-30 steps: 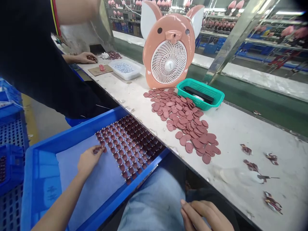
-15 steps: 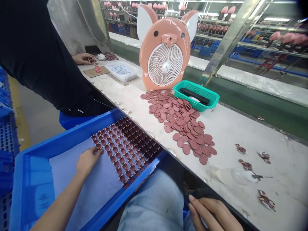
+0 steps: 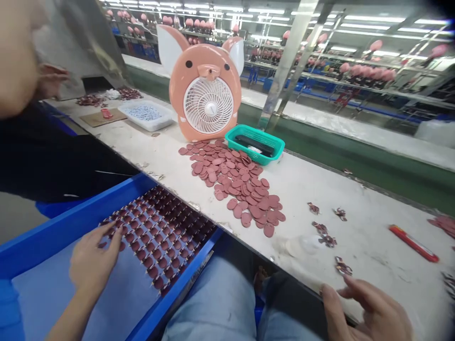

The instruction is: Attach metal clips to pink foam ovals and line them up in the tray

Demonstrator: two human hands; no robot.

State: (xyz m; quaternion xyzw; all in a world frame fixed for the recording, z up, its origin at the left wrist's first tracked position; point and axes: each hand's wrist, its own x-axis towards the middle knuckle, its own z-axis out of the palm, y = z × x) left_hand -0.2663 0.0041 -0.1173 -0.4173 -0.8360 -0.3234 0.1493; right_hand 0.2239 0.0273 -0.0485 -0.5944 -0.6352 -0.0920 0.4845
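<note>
Over the blue tray (image 3: 188, 270) on the left, my left hand (image 3: 93, 260) has its thumb and index tips close together at the end of the rows of small dark red round pieces (image 3: 149, 248). A piece seems to be at those fingertips, partly covered by them. My right hand (image 3: 371, 310) hangs at the front edge of the bench, thumb and index finger apart, with nothing between them. Just beyond its index fingertip lies a small brown-and-white piece (image 3: 343, 266), and several similar ones are scattered farther back.
A heap of flat reddish ovals (image 3: 245, 184) covers the middle of the bench (image 3: 302, 184). Behind it stand a pig-shaped fan (image 3: 206, 94) and a green basket (image 3: 270, 142) holding black items. A red stick-like packet (image 3: 414, 244) lies right. A co-worker's dark clothing (image 3: 53, 156) is close at left.
The view has swung to the right and up, bringing the red packet into sight. My right hand has risen to the bench edge beside the small pieces. My left hand stays at the rows.
</note>
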